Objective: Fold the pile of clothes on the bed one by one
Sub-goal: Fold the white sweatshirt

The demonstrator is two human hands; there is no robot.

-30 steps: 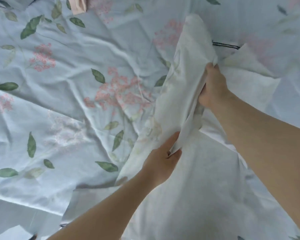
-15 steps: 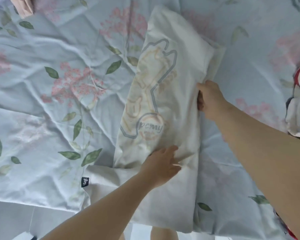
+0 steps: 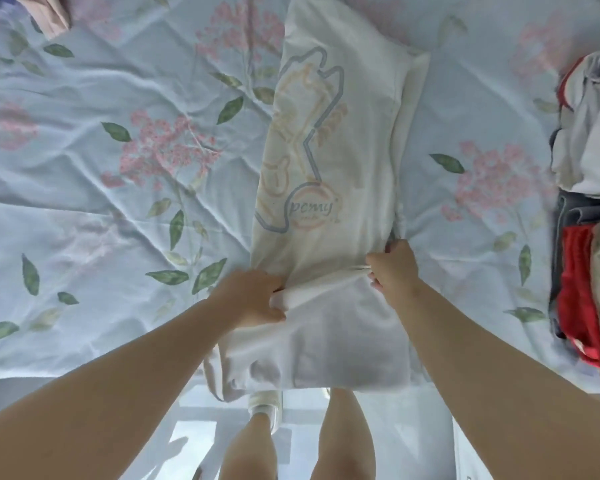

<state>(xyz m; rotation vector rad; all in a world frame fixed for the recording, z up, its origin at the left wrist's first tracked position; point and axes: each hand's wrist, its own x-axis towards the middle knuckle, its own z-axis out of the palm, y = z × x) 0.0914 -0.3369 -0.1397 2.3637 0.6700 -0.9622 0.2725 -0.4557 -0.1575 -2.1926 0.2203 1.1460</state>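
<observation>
A white T-shirt [image 3: 329,143] with a pale printed logo lies lengthwise on the bed, folded into a long narrow strip with its near end hanging over the bed edge. My left hand [image 3: 253,296] grips a bunched fold at the strip's left side. My right hand [image 3: 394,268] pinches the same fold at the right side. The cloth is creased across between the two hands. A pile of clothes [image 3: 589,202] in white, grey, red and khaki sits at the right edge of the bed.
The bed is covered by a pale blue floral sheet [image 3: 118,168]. A pinkish garment [image 3: 54,13] lies at the far left corner. The bed's near edge runs across the bottom; below it are my legs and a shoe [image 3: 265,407] on a light floor.
The shirt has been laid down flat as a long strip. Both hands moved to the nearer part of it and now grip a fold across its width.
</observation>
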